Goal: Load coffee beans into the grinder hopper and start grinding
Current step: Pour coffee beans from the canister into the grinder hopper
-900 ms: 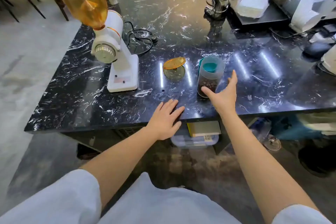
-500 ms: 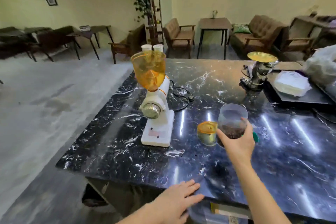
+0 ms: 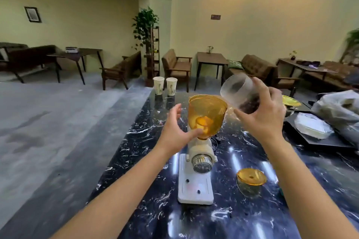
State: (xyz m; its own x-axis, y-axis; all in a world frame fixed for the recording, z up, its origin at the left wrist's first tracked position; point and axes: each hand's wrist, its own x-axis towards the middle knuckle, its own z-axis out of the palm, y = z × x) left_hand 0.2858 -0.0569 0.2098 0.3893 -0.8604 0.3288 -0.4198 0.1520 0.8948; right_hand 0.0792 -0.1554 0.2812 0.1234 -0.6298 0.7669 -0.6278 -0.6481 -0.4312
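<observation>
A white coffee grinder (image 3: 196,186) stands on the black marble counter (image 3: 147,209), its open amber hopper (image 3: 207,114) on top with no beans visible inside. My right hand (image 3: 262,116) grips a clear jar of coffee beans (image 3: 238,91), tilted with its mouth toward the hopper's right rim; the beans sit at the jar's lower end. My left hand (image 3: 175,132) cups the hopper's left side, thumb touching its narrow base. The amber hopper lid (image 3: 251,177) lies on the counter to the grinder's right.
Two paper cups (image 3: 165,85) stand at the counter's far edge. A black tray with a white packet (image 3: 312,128) and plastic bags (image 3: 340,108) fills the right side. A second amber-topped device (image 3: 290,101) sits behind my right hand. Chairs and tables line the room beyond.
My right hand has lifted the bean jar from counter height and tilted it over the hopper. My left hand has left the counter edge and gone up to the hopper.
</observation>
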